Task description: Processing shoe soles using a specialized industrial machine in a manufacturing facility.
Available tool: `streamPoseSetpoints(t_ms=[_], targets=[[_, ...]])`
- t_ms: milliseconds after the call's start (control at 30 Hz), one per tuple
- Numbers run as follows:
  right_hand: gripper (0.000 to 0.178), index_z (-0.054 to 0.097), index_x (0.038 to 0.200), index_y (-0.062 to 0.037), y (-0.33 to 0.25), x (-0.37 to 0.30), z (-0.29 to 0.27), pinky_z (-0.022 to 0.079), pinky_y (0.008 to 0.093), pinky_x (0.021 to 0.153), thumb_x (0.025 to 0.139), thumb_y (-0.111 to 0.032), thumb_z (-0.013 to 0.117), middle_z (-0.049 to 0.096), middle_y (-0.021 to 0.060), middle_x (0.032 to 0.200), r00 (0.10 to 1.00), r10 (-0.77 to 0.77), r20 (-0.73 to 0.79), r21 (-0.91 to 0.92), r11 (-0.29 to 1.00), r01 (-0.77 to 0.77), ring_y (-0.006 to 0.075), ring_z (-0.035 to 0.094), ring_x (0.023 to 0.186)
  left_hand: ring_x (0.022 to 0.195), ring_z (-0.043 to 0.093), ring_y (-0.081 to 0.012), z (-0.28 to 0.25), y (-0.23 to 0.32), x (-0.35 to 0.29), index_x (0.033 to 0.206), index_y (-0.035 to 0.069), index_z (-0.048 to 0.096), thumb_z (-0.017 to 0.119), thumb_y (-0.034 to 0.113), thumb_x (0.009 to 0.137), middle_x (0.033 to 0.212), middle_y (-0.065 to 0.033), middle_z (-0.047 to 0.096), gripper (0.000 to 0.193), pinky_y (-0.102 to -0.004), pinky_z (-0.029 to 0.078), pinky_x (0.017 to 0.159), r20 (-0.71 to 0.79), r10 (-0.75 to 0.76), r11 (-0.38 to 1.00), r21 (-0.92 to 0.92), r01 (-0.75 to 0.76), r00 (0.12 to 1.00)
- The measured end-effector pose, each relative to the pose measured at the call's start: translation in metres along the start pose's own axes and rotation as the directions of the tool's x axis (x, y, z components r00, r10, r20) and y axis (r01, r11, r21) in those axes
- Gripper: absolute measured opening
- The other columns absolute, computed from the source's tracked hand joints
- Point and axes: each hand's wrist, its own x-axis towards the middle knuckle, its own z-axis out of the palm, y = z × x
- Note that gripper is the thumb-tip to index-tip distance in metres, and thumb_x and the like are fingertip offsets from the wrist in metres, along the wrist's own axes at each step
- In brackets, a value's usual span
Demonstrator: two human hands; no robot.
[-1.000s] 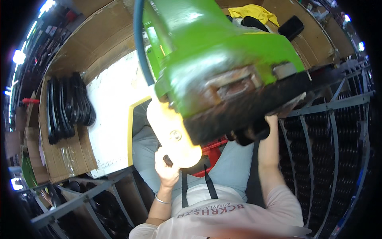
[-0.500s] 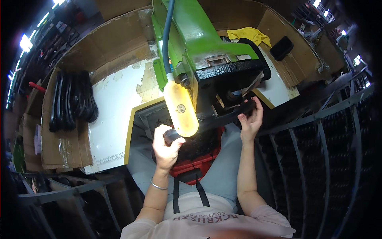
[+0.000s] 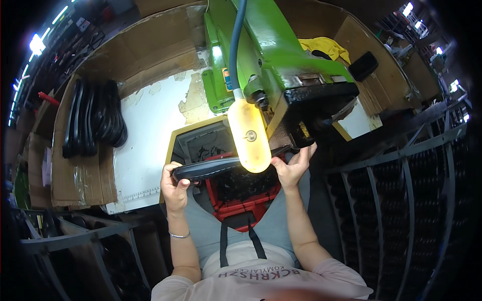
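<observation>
A long black shoe sole (image 3: 211,168) lies lengthwise between my two hands, below the head of a green machine (image 3: 286,45). My left hand (image 3: 174,188) grips its left end, thumb along the near side. Closed on the sole's right end is my right hand (image 3: 293,169), close to the machine's small working parts (image 3: 302,134). A glowing yellow lamp (image 3: 249,138) on a blue-grey cable hides part of the sole's right half. Under the sole, between my legs, sits a red container (image 3: 246,205) with black scraps in it.
Several black soles (image 3: 95,118) stand in a cardboard box on the left of the white tabletop (image 3: 145,135). A yellow cloth (image 3: 325,47) and a dark block-shaped thing (image 3: 363,66) lie at the far right. Metal racks (image 3: 374,195) flank me, with rows of dark items on the right one.
Both hands have moved left with the sole, which now shows more of its length left of the lamp. The whole view has shifted a little, so the machine and lamp appear further right.
</observation>
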Motion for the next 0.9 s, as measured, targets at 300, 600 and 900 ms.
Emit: streamPoseSetpoints(t_ms=[300, 600, 900], targets=[[0.082, 0.055, 0.114, 0.0029, -0.015, -0.020, 0.030, 0.050, 0.0367, 0.082, 0.047, -0.022, 0.094, 0.053, 0.0141, 0.112, 0.987, -0.132, -0.088, 0.031, 0.990, 0.135, 0.0271, 0.057, 0.098, 0.079, 0.061, -0.0184, -0.054, -0.051, 0.005, 0.090, 0.002, 0.054, 0.085, 0.028, 0.069, 0.087, -0.0067, 0.057, 0.045, -0.0342, 0.054, 0.075, 0.163, -0.064, 0.982, 0.185, 0.033, 0.984], [0.066, 0.063, 0.109, 0.0028, -0.014, -0.018, 0.025, 0.054, 0.0377, 0.079, 0.053, -0.017, 0.092, 0.063, 0.0144, 0.102, 0.939, -0.338, -0.061, -0.138, 0.935, 0.328, 0.0313, 0.063, 0.091, 0.074, 0.066, -0.0311, 0.105, -0.039, 0.015, 0.091, 0.002, 0.064, 0.075, 0.010, 0.072, 0.083, -0.0144, 0.067, 0.023, -0.0353, 0.054, 0.070, 0.332, 0.132, 0.732, 0.603, -0.317, 0.934], [0.059, 0.053, 0.124, 0.0049, 0.065, -0.074, 0.022, 0.047, 0.0339, 0.092, 0.077, -0.019, 0.079, 0.059, 0.0111, 0.119, 0.873, 0.467, 0.141, 0.522, 0.714, -0.467, 0.0212, 0.055, 0.112, 0.085, 0.065, -0.0168, 0.122, -0.101, -0.010, 0.101, -0.003, 0.062, 0.072, -0.003, 0.076, 0.094, -0.0096, 0.068, 0.027, -0.0292, 0.051, 0.079, 0.078, 0.037, 0.988, 0.149, -0.048, 0.996]])
